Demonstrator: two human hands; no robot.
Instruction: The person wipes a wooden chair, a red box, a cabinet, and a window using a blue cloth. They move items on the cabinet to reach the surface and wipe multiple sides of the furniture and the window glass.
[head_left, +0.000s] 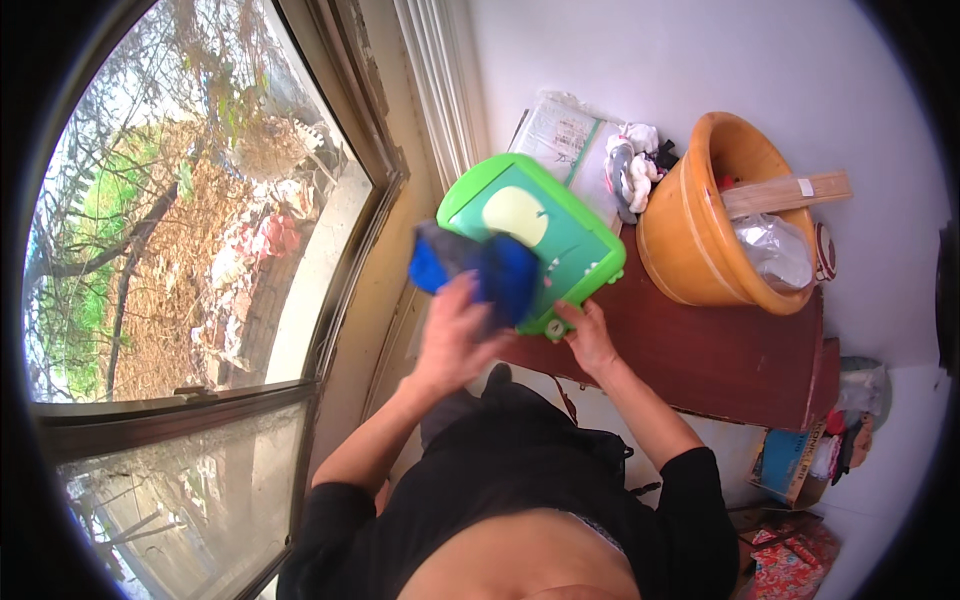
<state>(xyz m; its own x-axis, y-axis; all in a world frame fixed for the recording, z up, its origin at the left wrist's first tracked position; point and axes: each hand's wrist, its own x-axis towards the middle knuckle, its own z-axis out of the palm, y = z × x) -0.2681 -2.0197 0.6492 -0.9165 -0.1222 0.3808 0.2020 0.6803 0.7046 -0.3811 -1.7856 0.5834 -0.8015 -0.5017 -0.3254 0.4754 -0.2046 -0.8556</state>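
Note:
My left hand (457, 337), blurred, is on a blue and dark grey cloth (510, 281), which lies against the lower left part of a green plastic board or case (581, 217). Its thumb and fingers are partly spread, with the cloth at the fingertips. My right hand (590, 335) grips the near edge of the green case, beside a small round tab. The case has a bright green rim and a cartoon face, and is tilted over the left end of a dark red wooden table (720, 352).
A large wooden tub (679, 240) holds a flat wooden piece (787, 193) and a clear plastic bag (776, 251). Bunched cloths (634, 169) and a plastic-wrapped package (559, 139) lie behind the case. A window frame (360, 217) stands at left; a cardboard box (787, 465) is below the table's right end.

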